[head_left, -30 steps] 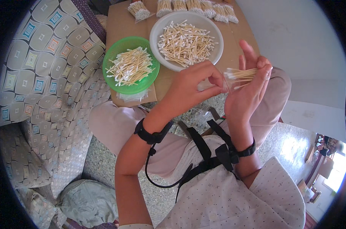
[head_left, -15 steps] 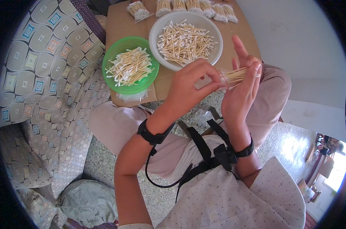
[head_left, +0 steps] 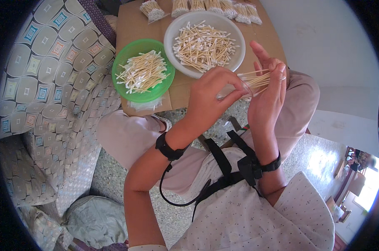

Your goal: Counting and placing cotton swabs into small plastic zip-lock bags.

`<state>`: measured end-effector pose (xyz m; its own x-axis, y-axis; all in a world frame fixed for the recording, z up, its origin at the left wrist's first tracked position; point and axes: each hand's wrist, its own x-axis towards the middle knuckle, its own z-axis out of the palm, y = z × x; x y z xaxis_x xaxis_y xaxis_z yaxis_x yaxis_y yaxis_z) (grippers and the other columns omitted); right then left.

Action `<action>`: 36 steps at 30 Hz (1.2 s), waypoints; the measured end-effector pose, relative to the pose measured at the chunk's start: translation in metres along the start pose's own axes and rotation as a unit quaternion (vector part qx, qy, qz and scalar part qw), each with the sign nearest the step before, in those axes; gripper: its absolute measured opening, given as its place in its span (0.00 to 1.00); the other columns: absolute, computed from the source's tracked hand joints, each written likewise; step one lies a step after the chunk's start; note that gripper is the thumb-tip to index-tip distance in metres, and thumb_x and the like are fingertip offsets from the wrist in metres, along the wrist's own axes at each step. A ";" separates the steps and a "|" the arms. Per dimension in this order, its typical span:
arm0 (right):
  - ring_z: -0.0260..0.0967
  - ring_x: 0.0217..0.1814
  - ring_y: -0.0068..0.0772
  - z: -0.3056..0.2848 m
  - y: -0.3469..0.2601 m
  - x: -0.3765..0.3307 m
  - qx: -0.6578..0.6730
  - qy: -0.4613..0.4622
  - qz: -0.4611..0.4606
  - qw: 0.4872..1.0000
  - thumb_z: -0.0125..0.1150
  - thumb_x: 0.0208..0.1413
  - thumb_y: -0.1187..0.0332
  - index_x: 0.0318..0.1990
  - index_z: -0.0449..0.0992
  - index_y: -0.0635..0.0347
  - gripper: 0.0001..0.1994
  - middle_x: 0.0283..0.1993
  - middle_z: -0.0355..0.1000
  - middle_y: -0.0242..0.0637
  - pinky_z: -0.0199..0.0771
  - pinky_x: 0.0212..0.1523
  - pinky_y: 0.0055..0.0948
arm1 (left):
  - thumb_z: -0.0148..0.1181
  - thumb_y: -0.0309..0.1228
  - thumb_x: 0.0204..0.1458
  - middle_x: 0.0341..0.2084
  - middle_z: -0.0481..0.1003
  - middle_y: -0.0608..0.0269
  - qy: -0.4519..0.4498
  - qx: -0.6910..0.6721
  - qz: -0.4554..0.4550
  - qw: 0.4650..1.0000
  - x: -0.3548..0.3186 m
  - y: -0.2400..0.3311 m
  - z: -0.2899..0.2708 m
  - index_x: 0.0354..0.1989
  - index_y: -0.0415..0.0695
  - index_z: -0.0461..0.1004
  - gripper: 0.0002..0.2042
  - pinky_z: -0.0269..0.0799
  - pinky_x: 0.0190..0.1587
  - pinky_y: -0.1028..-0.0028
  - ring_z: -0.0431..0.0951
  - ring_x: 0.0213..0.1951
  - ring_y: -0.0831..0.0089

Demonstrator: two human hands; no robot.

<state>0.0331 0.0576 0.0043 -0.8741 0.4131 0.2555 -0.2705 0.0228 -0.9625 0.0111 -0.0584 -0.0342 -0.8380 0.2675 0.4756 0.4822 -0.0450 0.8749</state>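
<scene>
A loose bunch of cotton swabs (head_left: 260,79) with pale wooden sticks sits between the thumb and fingers of my right hand (head_left: 264,98), whose index finger points away. One swab stands apart from the bunch, its white tip toward my left hand (head_left: 210,92). That hand pinches a small clear plastic bag (head_left: 249,90) by its mouth, right against the swabs; part of the bag is hidden behind the fingers. Beyond both hands are a white bowl (head_left: 167,46) heaped with swabs and, to its left, a green bowl (head_left: 122,90) holding more swabs.
Several filled swab packets (head_left: 198,5) line the far edge of the cardboard-topped table (head_left: 256,35). Flat clear bags (head_left: 144,104) lie below the green bowl. Patterned fabric (head_left: 51,83) hangs at the left, and a pale wall (head_left: 323,54) rises at the right.
The swabs have fanned out, with one separating above the rest. The bag's mouth has shifted slightly right and down against them, and my right hand is a little more upright.
</scene>
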 end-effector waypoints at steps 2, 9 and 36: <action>0.54 0.63 0.34 0.000 0.000 0.000 0.001 0.000 0.000 1.000 0.30 0.65 0.55 0.35 0.59 0.52 0.14 0.56 0.64 0.49 0.39 0.66 0.42 | 0.66 0.22 0.36 0.27 0.74 0.60 -0.004 0.020 0.029 0.999 -0.001 -0.001 0.000 0.25 0.42 0.72 0.08 0.69 0.39 0.70 0.75 0.33 0.65; 0.57 0.61 0.35 0.001 -0.004 0.004 0.005 0.059 -0.011 0.998 0.28 0.65 0.57 0.35 0.60 0.57 0.16 0.52 0.66 0.49 0.44 0.66 0.42 | 0.67 0.22 0.35 0.28 0.74 0.60 0.003 0.090 0.059 0.994 0.000 -0.001 -0.003 0.25 0.43 0.72 0.10 0.69 0.40 0.68 0.75 0.37 0.62; 0.62 0.53 0.34 0.003 -0.003 0.004 0.005 0.018 -0.013 1.000 0.32 0.66 0.60 0.33 0.61 0.59 0.15 0.48 0.68 0.50 0.52 0.61 0.34 | 0.66 0.27 0.35 0.30 0.74 0.66 0.004 0.102 0.077 0.992 -0.001 0.002 0.000 0.25 0.44 0.72 0.09 0.66 0.47 0.64 0.70 0.47 0.60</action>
<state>0.0290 0.0562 0.0085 -0.8519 0.4448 0.2765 -0.2970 0.0244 -0.9546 0.0134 -0.0584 -0.0334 -0.7518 0.2655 0.6035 0.6456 0.1103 0.7557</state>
